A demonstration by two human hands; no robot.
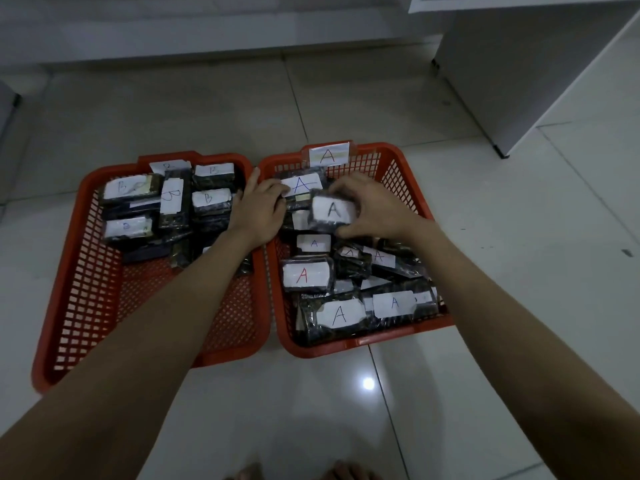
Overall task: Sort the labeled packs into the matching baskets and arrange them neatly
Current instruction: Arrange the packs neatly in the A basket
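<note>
Red A basket [408, 174] is crowded; your right hand [374, 206] pinches an A pack [330, 211], left hand [259, 206] rests spread beside it. Slick wrap could slip, toppling the loose packs beneath.

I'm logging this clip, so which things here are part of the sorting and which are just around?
Job: left basket, B packs, right basket, A packs, A pack gripped by right hand, left hand.
Around: white cabinet, floor tiles.
</note>
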